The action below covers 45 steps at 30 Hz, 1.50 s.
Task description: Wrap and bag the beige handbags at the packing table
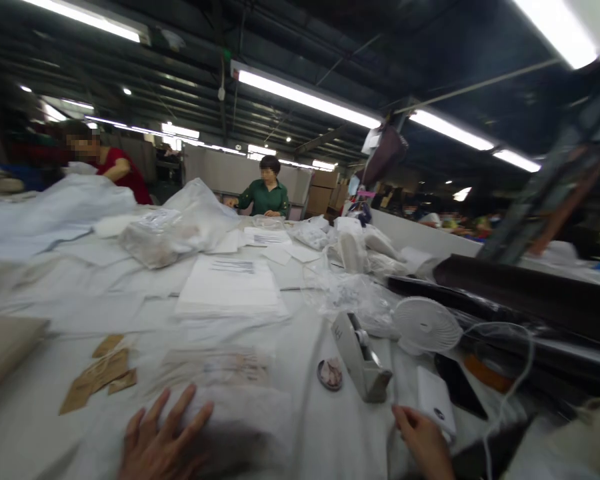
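My left hand [157, 440] lies flat with fingers spread on a white bagged garment [245, 420] at the table's near edge. My right hand [423, 443] rests low at the right, beside a white power bank [434, 400]; its fingers are curled under and mostly hidden. A tape dispenser [363, 357] stands between the two hands, with a small round dish [330, 373] at its left. Clear plastic bags [215, 367] lie just beyond the garment.
Brown paper packets [97, 377] lie at the left. A stack of white bagged items [230, 287] sits mid-table, a small white fan [425, 327] and a black phone [460, 387] at the right. Two people work at the table's far end. A dark roll [530, 293] runs along the right.
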Each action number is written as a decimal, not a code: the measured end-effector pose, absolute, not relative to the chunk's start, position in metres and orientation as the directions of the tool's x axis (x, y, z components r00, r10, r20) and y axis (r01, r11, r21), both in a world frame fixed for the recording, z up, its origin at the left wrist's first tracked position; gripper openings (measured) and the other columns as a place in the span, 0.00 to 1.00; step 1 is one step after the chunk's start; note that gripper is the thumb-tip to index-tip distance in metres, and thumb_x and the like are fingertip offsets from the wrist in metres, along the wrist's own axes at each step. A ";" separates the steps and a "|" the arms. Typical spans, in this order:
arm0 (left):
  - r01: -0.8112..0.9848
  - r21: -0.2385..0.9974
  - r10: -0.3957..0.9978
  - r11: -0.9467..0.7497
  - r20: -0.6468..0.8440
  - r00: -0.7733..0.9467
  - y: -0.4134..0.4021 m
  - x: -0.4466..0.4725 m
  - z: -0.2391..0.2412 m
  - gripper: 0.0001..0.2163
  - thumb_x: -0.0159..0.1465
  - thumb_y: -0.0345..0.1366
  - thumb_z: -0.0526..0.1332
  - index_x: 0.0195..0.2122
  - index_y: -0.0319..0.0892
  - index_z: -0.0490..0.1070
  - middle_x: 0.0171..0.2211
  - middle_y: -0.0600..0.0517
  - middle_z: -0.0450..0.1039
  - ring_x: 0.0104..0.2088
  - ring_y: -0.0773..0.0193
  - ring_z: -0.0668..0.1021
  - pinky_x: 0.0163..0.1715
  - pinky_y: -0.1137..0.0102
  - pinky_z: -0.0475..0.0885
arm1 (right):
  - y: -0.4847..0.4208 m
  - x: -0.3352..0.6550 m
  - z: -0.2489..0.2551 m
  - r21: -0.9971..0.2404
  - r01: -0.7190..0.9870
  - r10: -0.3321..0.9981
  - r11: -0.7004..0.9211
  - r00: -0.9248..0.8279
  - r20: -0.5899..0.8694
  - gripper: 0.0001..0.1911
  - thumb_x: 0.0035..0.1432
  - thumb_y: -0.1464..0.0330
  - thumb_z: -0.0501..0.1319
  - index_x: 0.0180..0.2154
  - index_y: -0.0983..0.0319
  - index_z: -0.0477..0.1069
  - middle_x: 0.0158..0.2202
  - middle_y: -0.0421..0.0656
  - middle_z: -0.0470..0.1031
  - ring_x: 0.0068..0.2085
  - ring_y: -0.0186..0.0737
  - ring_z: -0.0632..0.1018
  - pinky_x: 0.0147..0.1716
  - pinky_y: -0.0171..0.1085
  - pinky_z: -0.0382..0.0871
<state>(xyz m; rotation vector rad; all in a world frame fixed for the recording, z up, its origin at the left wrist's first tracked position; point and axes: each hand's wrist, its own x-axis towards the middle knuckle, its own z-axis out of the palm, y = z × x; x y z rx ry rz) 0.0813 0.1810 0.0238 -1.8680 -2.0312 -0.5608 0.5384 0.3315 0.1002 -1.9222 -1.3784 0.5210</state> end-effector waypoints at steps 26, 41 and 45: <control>0.999 0.033 0.836 0.021 0.547 -0.036 0.183 0.080 0.042 0.41 0.45 0.34 0.74 0.59 0.65 0.62 0.63 0.53 0.62 0.61 0.38 0.59 0.58 0.43 0.48 | 0.387 0.238 0.177 -0.142 0.626 0.569 0.767 -0.765 -0.300 0.18 0.44 0.53 0.69 0.24 0.63 0.79 0.17 0.43 0.73 0.19 0.37 0.70 0.21 0.35 0.59; 0.986 0.142 0.824 -0.086 0.567 -0.010 0.188 0.033 0.037 0.32 0.58 0.51 0.66 0.63 0.66 0.55 0.65 0.55 0.60 0.59 0.46 0.65 0.56 0.50 0.57 | 0.293 0.221 0.112 -0.137 0.625 0.630 0.769 -0.777 -0.006 0.32 0.62 0.51 0.54 0.65 0.52 0.54 0.69 0.47 0.50 0.68 0.58 0.52 0.64 0.62 0.49; 0.560 0.809 0.746 0.180 0.259 -0.614 0.181 -0.016 0.039 0.36 0.56 0.53 0.64 0.62 0.40 0.59 0.63 0.39 0.60 0.63 0.44 0.63 0.62 0.50 0.55 | 0.294 0.220 0.112 -0.149 0.657 0.661 0.739 -0.750 -0.030 0.35 0.62 0.46 0.49 0.66 0.52 0.51 0.70 0.46 0.47 0.69 0.55 0.50 0.65 0.60 0.45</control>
